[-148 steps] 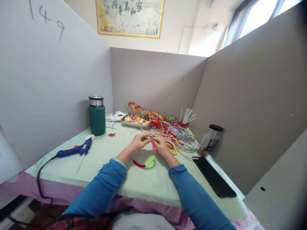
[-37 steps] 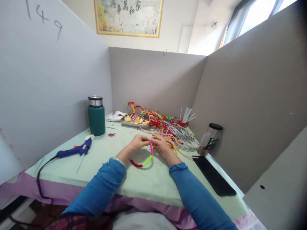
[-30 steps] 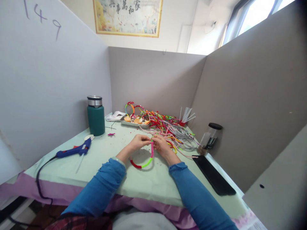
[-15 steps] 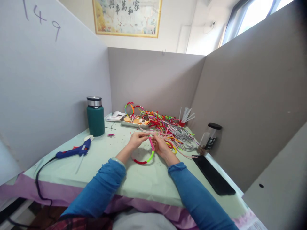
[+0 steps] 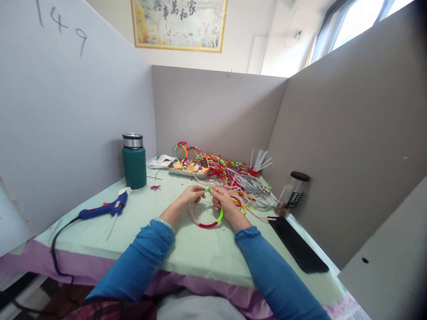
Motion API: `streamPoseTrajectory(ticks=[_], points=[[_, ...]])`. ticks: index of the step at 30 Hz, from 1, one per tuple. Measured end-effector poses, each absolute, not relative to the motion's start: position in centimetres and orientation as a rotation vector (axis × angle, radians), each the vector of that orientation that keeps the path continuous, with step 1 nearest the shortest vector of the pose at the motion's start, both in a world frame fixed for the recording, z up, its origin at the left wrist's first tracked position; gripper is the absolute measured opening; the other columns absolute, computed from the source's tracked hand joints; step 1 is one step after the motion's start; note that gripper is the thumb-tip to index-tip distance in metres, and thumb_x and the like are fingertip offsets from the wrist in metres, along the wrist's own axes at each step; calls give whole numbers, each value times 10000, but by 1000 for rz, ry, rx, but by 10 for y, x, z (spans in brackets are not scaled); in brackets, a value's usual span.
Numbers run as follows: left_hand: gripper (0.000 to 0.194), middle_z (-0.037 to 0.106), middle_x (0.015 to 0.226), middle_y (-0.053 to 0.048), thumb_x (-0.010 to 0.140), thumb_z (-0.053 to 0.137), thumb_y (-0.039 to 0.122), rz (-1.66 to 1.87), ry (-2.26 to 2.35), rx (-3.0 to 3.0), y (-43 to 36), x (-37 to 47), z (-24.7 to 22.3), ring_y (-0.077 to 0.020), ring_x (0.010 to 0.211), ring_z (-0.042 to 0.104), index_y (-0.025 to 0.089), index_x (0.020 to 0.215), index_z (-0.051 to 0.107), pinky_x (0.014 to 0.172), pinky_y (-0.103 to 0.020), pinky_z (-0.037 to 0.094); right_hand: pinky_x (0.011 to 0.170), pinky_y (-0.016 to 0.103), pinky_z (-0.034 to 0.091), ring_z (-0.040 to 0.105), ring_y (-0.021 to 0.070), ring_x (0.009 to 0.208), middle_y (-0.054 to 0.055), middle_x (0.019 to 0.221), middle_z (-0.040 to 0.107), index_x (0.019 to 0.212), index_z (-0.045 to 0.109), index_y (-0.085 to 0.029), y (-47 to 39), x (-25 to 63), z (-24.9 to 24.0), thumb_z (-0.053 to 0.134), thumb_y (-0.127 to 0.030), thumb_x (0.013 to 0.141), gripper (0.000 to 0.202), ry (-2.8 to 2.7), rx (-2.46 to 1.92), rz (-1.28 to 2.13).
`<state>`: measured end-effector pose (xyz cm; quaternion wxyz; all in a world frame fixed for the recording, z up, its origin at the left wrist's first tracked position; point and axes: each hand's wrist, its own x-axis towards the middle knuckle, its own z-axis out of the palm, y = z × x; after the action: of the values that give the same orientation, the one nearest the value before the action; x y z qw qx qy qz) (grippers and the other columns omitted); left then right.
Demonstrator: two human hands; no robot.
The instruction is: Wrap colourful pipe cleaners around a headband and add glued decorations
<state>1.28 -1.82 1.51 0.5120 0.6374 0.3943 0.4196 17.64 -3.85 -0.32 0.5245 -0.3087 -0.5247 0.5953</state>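
Between my two hands hangs a hoop (image 5: 208,226) wrapped in coloured fuzzy stem, with pale pink, red and bright green stretches. Its lower curve is just over the table. My left hand (image 5: 192,195) pinches the hoop's top at a green wrapped part (image 5: 207,189). My right hand (image 5: 223,200) has its fingers closed at the same top part, close to the left fingertips. A short green end pokes up by the right fingers. The fingers hide part of the hoop's upper right side.
Behind my hands lie a heap of coloured pipe cleaners (image 5: 223,169), a bundle of grey cords (image 5: 255,191) and a metal tray (image 5: 187,172). At left are a green bottle (image 5: 134,166) and a blue glue gun (image 5: 105,211). A clear jar (image 5: 293,191) and black flat object (image 5: 296,244) are at right.
The hoop has turned between my hands: its pink stretch has left the top, a green part shows there, and the red part has moved right along the bottom.
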Motion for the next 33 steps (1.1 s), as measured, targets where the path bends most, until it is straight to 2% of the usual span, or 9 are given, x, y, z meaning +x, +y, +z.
streamPoseTrajectory(ticks=[3,5,7,12,19,22,28,33], points=[[304,494,536,34,689,643,409,921,992,1577,-20,11,15,-48,409,381,132,650,524,421,-207,274,352,188,271,311,46,358,-102,480,397,754,471,-202,-37,176,-4,679,-419,672,311,-1224,-798,1386],[333,427,486,57,696,627,443,904,992,1598,-21,11,13,-50,393,355,148,619,491,412,-210,253,350,192,283,383,57,382,-72,537,482,758,482,-196,-36,176,-4,671,-405,663,297,-1224,-862,1343],[345,399,476,66,697,621,463,898,977,1610,-21,12,12,-48,381,330,157,623,481,403,-211,236,355,197,296,423,68,405,-58,565,514,745,491,-192,-36,176,-5,669,-404,660,289,-1246,-907,1292],[392,363,474,74,701,614,515,904,961,1497,-25,15,14,-40,375,276,165,627,453,394,-210,211,371,206,280,389,64,389,-74,483,461,661,484,-188,-36,177,-6,684,-412,657,300,-1290,-913,1202],[363,219,477,110,787,531,506,807,841,1331,-29,14,17,-33,367,138,143,807,531,374,-198,91,386,210,275,390,61,385,-63,479,488,652,517,-181,-36,178,-2,694,-404,655,285,-1229,-842,1247],[334,217,474,110,805,517,488,850,866,1363,-28,14,15,-32,362,133,153,800,519,369,-191,77,378,209,266,400,64,382,-56,471,492,641,534,-177,-37,178,-2,705,-398,647,280,-1216,-829,1290],[323,222,471,109,813,502,486,860,861,1410,-25,15,11,-29,353,142,165,777,499,352,-182,96,420,220,363,428,70,414,-49,496,512,650,555,-169,-35,176,-5,732,-386,620,281,-1146,-756,1354],[325,226,464,109,802,512,490,863,870,1420,-25,14,12,-31,351,149,168,765,492,351,-179,97,428,220,380,438,71,417,-44,500,520,647,554,-166,-34,175,-5,738,-383,614,287,-1139,-766,1351]])
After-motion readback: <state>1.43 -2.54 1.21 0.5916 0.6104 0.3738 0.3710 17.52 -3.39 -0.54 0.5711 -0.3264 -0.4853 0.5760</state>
